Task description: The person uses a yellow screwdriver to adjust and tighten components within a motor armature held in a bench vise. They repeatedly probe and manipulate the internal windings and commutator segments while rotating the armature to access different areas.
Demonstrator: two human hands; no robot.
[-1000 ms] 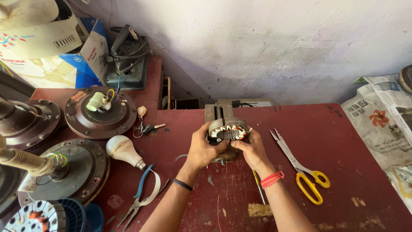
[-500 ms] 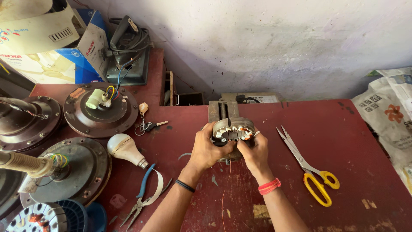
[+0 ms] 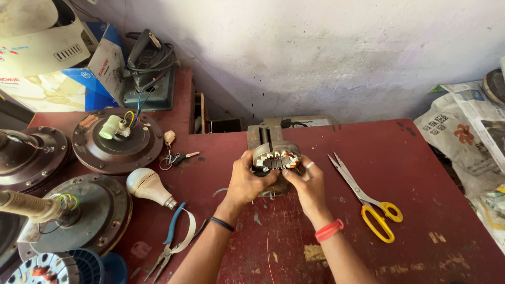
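Observation:
A round metal motor stator (image 3: 275, 155) with copper windings and white slot liners sits on a small bench vise (image 3: 263, 134) at the middle of the dark red table (image 3: 421, 173). My left hand (image 3: 247, 181) grips the stator's left side, a black band on that wrist. My right hand (image 3: 307, 184) holds its right side, with a ring on one finger and a red band on the wrist. A thin copper wire (image 3: 269, 226) hangs down from the stator between my forearms.
Yellow-handled scissors (image 3: 368, 202) lie right of my hands. A white bulb (image 3: 148, 186), blue-handled pliers (image 3: 171, 239) and keys (image 3: 173, 155) lie to the left. Several fan motor housings (image 3: 118, 139) crowd the left edge. Boxes (image 3: 63, 68) and newspaper (image 3: 468, 131) stand at the sides.
The view has shifted slightly. Both hands have stayed on the stator and turned it a little; the dark front face shows more now.

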